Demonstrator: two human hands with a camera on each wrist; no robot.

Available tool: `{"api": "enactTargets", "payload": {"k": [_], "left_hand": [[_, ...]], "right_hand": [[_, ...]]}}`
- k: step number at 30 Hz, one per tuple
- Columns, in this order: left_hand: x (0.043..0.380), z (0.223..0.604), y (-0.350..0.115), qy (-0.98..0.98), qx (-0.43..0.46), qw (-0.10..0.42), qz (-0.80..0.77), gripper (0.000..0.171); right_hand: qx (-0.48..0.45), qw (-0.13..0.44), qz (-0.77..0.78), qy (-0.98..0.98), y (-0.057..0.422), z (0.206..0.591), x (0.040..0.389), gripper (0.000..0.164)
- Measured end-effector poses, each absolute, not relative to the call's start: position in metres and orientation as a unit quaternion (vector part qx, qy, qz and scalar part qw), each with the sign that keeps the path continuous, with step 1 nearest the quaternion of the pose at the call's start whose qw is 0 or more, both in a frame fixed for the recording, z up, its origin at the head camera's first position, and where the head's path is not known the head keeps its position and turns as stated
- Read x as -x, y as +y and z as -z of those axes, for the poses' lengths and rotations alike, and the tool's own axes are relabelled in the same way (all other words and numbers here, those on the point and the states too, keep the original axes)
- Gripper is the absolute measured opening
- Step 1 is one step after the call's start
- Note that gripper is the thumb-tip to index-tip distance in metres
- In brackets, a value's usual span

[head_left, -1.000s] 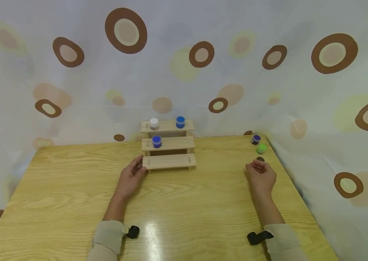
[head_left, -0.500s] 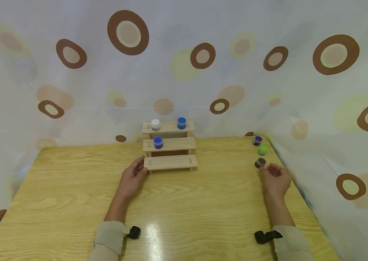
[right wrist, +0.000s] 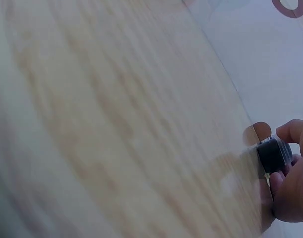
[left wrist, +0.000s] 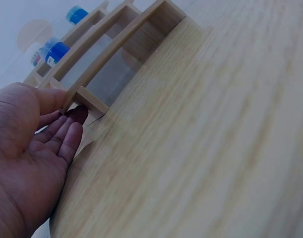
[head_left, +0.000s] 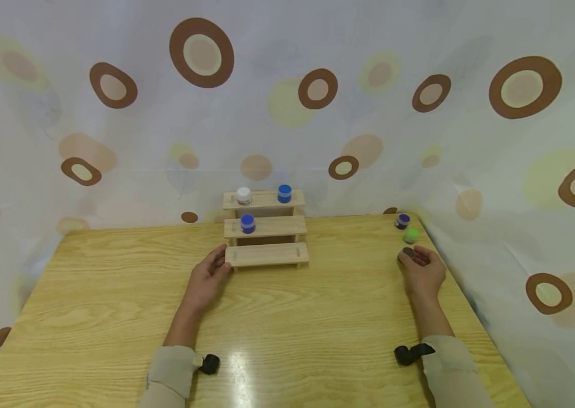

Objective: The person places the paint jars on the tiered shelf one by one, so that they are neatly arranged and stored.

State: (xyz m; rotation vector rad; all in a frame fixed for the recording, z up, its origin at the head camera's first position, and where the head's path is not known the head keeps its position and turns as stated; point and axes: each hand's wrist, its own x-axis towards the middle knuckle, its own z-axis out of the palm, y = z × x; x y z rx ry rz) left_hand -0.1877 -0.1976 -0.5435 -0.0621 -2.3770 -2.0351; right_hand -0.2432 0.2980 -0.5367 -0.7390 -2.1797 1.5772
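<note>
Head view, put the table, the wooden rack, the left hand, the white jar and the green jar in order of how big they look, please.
1. Table
2. Wooden rack
3. Left hand
4. White jar and green jar: too alike to rank.

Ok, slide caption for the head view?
Left hand holding a three-tier wooden stand, right hand pinching a dark jar.

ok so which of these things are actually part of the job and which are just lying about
Likely the job:
rack, held by the left fingers
dark jar, in the right fingers
white jar, blue jar, top tier
darker blue jar, middle tier
purple jar, green jar, right of the rack

Just around:
table
patterned sheet
wrist cameras
</note>
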Motion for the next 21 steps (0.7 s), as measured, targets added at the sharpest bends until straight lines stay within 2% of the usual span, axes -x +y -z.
{"api": "enactTargets", "payload": {"k": [9,21], "left_hand": [[0.186,0.544,-0.199,-0.752,0.024,0.008,0.659,0.054],[0.186,0.543,-0.199,-0.754,0.031,0.015,0.656,0.054]], "right_hand": [[0.217,0.135,-0.572,-0.780,0.282,0.535,0.246,0.050],[0.052,0.107,-0.590,-0.798,0.222,0.506,0.252,0.048]]}}
